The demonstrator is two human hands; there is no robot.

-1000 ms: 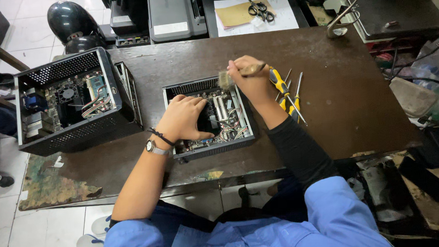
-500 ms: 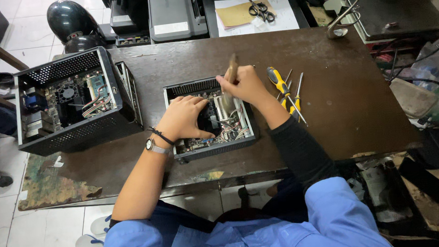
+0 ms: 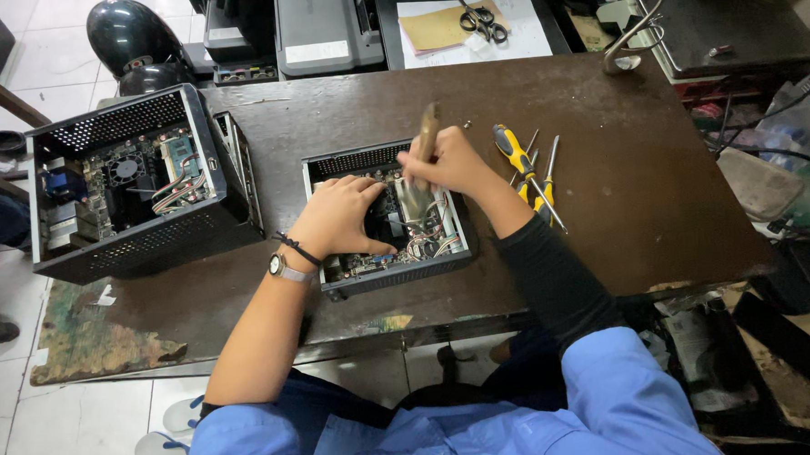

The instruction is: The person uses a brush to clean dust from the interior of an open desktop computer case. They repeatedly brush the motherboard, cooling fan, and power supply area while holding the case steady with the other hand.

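A small open computer case (image 3: 352, 161) lies on the dark wooden table (image 3: 658, 189) in front of me, its circuit board and cables exposed. My left hand (image 3: 336, 217) rests flat on the board inside the case, a watch and black band on its wrist. My right hand (image 3: 448, 162) grips a wooden-handled brush (image 3: 427, 131) held upright, its lower end down inside the case, hidden behind my fingers.
A larger open black case (image 3: 130, 189) stands at the table's left. Yellow-handled screwdrivers (image 3: 525, 168) lie just right of my right hand. Scissors (image 3: 480, 17) on papers, a grey device (image 3: 319, 26) and a black helmet (image 3: 128, 44) sit beyond the far edge. Cables clutter the right side.
My right hand has swung the brush from lying sideways above the case to standing upright, and lowered it into the case. My left hand has stayed on the board.
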